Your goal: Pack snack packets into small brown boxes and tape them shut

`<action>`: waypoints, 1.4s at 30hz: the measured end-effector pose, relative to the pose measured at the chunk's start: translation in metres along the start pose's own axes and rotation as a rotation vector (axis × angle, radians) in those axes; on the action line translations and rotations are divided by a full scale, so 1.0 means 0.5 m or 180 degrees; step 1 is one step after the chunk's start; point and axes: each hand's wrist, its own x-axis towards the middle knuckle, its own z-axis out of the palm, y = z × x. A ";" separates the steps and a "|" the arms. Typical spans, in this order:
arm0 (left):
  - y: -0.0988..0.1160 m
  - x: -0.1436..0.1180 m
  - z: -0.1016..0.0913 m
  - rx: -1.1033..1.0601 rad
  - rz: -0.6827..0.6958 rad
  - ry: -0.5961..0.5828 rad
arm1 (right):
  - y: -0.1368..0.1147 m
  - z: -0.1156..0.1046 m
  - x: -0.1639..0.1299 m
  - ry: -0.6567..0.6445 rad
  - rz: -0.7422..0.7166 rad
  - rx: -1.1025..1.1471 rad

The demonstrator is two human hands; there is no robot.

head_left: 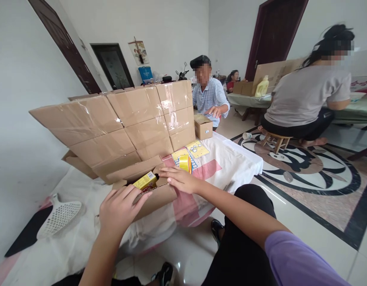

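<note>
An open cardboard box [155,201] stands on the cloth-covered table in front of me, its back flap raised. Inside it lies a yellow packet [146,181] with a barcode; the rest of the contents is in shadow. My left hand [119,206] grips the box's front edge at the left, thumb along the rim and fingertips hooked inward. Across the right end of the box, my right hand [180,179] lies with fingers stretched out, touching the flap. A roll of yellow tape [185,163] stands just behind my right hand.
A tall taped cardboard partition [135,127] rises behind the box. Yellow printed sheets [198,149] and a small closed carton [203,127] lie to its right. A white perforated fly swatter [59,214] is at left. One person sits opposite, another on a stool [275,139].
</note>
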 end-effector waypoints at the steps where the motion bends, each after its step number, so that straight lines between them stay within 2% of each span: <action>1: -0.002 0.000 0.004 0.0037 -0.0060 -0.0034 | 0.001 0.003 0.000 0.0028 0.0005 0.0033; 5: -0.004 0.014 0.038 0.0087 -0.0926 -0.0234 | 0.008 0.012 0.001 0.0171 -0.0004 0.0124; 7: -0.003 0.025 0.059 -0.0035 -0.1292 -0.0669 | 0.010 0.011 0.002 0.0207 -0.0018 0.0104; 9: -0.005 0.033 0.075 -0.0248 -0.1433 -0.1160 | 0.012 0.003 0.003 0.0312 0.0014 -0.0015; 11: -0.010 0.036 0.082 -0.0377 -0.1522 -0.1302 | 0.017 -0.010 0.003 0.0622 0.0208 -0.0184; 14: -0.021 0.032 0.080 -0.0457 -0.1519 -0.1255 | 0.038 -0.034 0.001 0.1481 0.1207 -0.0112; 16: -0.026 0.025 0.077 -0.0602 -0.1425 -0.1406 | 0.061 -0.044 -0.002 0.1943 0.1978 0.0044; 19: -0.024 0.006 0.079 -0.0604 -0.1258 -0.1581 | 0.098 -0.042 -0.009 0.2126 0.2662 0.0265; 22: -0.012 -0.025 0.095 -0.0384 -0.0950 -0.1324 | 0.124 -0.015 -0.013 0.2059 0.2978 0.0642; 25: -0.009 -0.053 0.123 -0.0419 -0.0854 -0.1079 | 0.134 0.021 -0.017 0.2007 0.2927 0.0947; 28: -0.014 -0.067 0.143 -0.0454 -0.0803 -0.1002 | 0.134 0.044 -0.029 0.1893 0.2763 0.1075; 30: -0.012 -0.065 0.142 -0.0346 -0.0753 -0.1037 | 0.133 0.047 -0.041 0.1831 0.2658 0.1081; 34: 0.003 -0.053 0.113 -0.0034 -0.0761 -0.1013 | 0.120 0.030 -0.061 0.1817 0.2369 0.1163; 39: 0.022 -0.046 0.086 0.0137 -0.0668 -0.0803 | 0.036 0.001 -0.076 0.2045 0.2008 0.1501; 42: 0.043 -0.040 0.072 0.0028 -0.0782 -0.0399 | -0.033 0.004 -0.098 0.2306 0.1733 0.1708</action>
